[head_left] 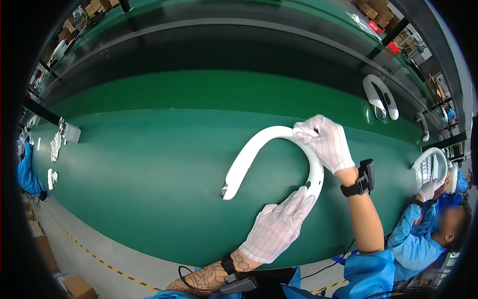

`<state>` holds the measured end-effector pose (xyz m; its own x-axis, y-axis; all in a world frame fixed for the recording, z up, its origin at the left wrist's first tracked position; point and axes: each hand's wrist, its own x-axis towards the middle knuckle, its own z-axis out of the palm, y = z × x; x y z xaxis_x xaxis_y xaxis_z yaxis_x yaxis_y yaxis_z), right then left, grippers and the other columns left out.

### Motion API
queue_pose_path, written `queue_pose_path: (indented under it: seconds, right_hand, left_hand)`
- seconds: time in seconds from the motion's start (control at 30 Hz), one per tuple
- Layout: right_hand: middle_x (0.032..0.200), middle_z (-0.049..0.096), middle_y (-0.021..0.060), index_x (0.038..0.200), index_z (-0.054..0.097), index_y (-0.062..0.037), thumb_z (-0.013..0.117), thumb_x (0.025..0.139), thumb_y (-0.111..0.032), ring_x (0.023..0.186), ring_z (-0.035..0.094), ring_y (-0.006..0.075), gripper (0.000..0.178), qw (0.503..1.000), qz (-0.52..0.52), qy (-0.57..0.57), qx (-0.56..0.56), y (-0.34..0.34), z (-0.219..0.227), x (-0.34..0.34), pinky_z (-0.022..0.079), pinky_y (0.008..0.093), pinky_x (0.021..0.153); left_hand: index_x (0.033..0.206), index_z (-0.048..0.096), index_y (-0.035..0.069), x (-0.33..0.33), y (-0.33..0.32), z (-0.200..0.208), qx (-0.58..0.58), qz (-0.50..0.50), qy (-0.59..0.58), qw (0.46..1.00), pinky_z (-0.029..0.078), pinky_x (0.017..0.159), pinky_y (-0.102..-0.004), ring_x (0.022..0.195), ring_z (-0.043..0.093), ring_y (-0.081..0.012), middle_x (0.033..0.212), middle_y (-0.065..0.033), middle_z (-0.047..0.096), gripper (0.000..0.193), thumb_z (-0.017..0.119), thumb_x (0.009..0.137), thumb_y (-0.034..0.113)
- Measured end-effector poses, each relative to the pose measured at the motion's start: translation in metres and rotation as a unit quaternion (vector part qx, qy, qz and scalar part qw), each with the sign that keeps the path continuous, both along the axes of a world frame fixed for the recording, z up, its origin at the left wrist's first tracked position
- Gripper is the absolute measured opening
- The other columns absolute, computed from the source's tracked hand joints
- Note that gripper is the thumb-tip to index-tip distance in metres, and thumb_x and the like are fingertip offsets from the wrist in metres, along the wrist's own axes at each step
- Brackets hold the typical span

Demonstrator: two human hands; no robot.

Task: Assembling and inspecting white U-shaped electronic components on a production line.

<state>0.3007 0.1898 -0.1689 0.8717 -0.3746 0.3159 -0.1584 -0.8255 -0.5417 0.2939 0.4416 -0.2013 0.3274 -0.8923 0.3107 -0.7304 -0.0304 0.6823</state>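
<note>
A white, U-shaped plastic device (254, 149) lies on the green work table, its curve toward the far side. Its left end has a dark and silvery tip, and a small dark oval marks the right arm. My left hand (276, 226), in a white striped glove, lies over the right arm's near end and holds it, fingers long and together; that end is hidden beneath. At the top of the curve, my right hand (326, 142), gloved alike, is closed in a pinch against the device. Whether anything small sits between those fingertips cannot be seen.
Similar white curved parts (381, 97) rest at the far right of the table (149, 174). On the right, a co-worker (418, 234) in blue holds another curved piece (430, 159). White gloves (55, 147) and a grey box (70, 132) lie left; a dark shelf edge (224, 22) runs behind.
</note>
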Motion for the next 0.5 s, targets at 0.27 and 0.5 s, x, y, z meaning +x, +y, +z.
queue_pose_path:
  seconds: [0.27,0.5]
  right_hand:
    - [0.096,0.071,0.0131,0.093,0.076,-0.0041,0.077,0.094,-0.03,0.089,0.071,0.0329,0.026,0.993,0.107,0.035,-0.019,0.034,0.002,0.056,0.058,0.0407,0.082]
    - [0.089,0.071,0.0142,0.085,0.067,-0.0007,0.081,0.092,-0.02,0.08,0.072,0.0338,0.025,0.998,-0.055,0.025,-0.018,0.007,0.003,0.011,0.058,0.0395,0.075]
  left_hand:
    - [0.154,0.052,0.006,0.006,0.004,0.008,0.032,-0.008,0.009,0.999,0.051,0.091,-0.038,0.131,0.064,-0.0269,0.156,-0.0193,0.053,0.068,0.07,0.088,0.011]
    - [0.154,0.051,0.005,-0.001,-0.006,0.009,0.012,-0.027,-0.01,1.0,0.051,0.092,-0.0395,0.126,0.064,-0.0288,0.156,-0.0179,0.053,0.068,0.07,0.09,0.014]
